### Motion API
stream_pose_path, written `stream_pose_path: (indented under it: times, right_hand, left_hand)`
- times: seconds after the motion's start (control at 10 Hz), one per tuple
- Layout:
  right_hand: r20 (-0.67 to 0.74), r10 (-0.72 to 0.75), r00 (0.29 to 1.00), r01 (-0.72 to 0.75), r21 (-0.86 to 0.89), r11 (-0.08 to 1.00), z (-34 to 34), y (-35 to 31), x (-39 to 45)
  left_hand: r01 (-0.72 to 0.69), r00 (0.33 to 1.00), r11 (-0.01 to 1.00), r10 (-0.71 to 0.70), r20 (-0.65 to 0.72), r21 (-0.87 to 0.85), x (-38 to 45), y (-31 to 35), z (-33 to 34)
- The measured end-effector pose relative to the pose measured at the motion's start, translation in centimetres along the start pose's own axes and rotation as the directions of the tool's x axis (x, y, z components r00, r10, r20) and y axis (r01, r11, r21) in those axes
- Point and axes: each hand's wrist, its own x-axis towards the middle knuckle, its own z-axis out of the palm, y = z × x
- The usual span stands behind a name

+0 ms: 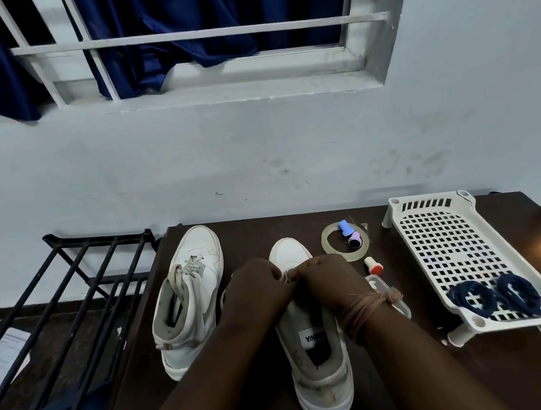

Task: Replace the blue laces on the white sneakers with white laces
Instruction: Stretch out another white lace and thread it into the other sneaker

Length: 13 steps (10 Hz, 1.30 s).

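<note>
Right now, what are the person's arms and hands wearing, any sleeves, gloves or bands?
Both forearms are bare, with no sleeves in view, and neither hand wears a glove. The right wrist carries a tan thread band wound round several times, its frayed knot on the outer side. The left hand and its wrist show nothing worn.

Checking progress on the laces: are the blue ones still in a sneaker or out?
Out. Two coiled blue laces lie on the white perforated tray, apart from both sneakers.
</note>
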Motion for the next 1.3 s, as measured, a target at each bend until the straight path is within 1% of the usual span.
stream_pose_path:
  times: [0.1,0.2,0.3,0.4,0.5,0.6,0.7,0.8,1.0,1.1,1.2,1.3]
  right_hand:
    - [-0.022,0.034,0.999,-0.033,0.066,0.997,0.1,-0.9,-0.7]
    - [0.077,-0.106,0.991,0.115,-0.129,0.985,0.0,-1.9,-1.4]
    - [0.141,-0.038,0.989,0.068,-0.214,0.974,0.3,-2.0,-1.7]
    - [0.022,-0.092,0.996,0.094,-0.134,0.986,0.3,-0.4,-0.3]
    - [-0.108,-0.15,0.983,0.115,-0.279,0.953,0.2,0.2,0.3]
    - [-0.108,-0.228,0.968,0.14,-0.523,0.841,0.4,0.4,0.3]
    - [-0.112,-0.272,0.956,0.134,-0.658,0.741,0.7,0.6,0.2]
    - [-0.167,-0.318,0.933,0.138,-0.651,0.747,1.1,0.9,0.3]
    - [-0.144,-0.395,0.907,0.226,-0.626,0.747,1.6,1.2,0.7]
    - [-0.155,-0.394,0.906,0.203,-0.657,0.726,1.8,1.3,1.2]
    - [-0.229,-0.4,0.887,0.159,-0.661,0.733,1.7,1.0,0.9]
    - [-0.347,-0.335,0.876,0.119,-0.519,0.847,-0.8,0.3,0.8]
  left_hand:
    - [-0.058,0.996,0.988,0.067,-0.054,0.144,0.2,0.0,0.4]
    - [-0.108,0.986,0.949,0.142,-0.093,0.295,0.2,0.1,1.4]
    - [-0.128,0.971,0.938,0.185,-0.152,0.323,-0.4,-0.1,2.1]
    - [-0.126,0.966,0.946,0.185,-0.178,0.298,0.0,-0.2,2.0]
    - [-0.098,0.976,0.977,0.131,-0.175,0.188,0.2,-0.2,1.7]
    - [-0.042,0.984,0.999,0.043,-0.174,0.013,0.0,-0.4,1.5]
    - [0.004,0.99,0.996,-0.017,-0.139,-0.094,-0.1,-0.5,1.3]
    - [0.023,0.994,0.985,-0.041,-0.103,-0.17,0.0,-0.9,1.3]
    - [0.024,0.999,0.967,-0.035,-0.04,-0.255,0.3,-1.6,1.0]
    - [0.033,0.999,0.959,-0.04,-0.019,-0.283,0.2,-1.5,0.9]
    - [0.064,0.997,0.95,-0.074,-0.021,-0.306,0.2,-1.4,0.8]
    - [0.077,0.995,0.953,-0.092,-0.038,-0.292,0.2,-1.3,0.5]
